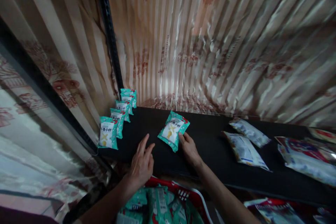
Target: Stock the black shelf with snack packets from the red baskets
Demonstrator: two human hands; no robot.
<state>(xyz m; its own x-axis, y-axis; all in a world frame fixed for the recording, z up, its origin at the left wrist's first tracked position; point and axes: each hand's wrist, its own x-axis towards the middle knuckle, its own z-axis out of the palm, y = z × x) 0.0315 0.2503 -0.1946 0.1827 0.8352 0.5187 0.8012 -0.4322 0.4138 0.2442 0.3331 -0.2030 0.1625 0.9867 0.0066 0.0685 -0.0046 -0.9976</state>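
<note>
My right hand (189, 148) grips a teal and white snack bag (172, 130) by its lower right edge, tilted, over the black shelf (210, 147). The bag's printed front faces me. To the left of it, my left hand (143, 161) hovers at the shelf's front edge with fingers apart and nothing in them. Several matching snack bags (108, 133) stand upright one behind another in a row at the shelf's left end. Below my hands is a red basket (202, 201) that holds more teal bags (157, 203), partly hidden by my left forearm.
Two white packets (246, 150) lie on the shelf to the right, with larger packages (309, 157) beyond them. Striped printed curtains (183, 42) hang behind and at the left. A dark metal post (109, 31) rises at the back left corner. More packages (275, 210) sit lower right.
</note>
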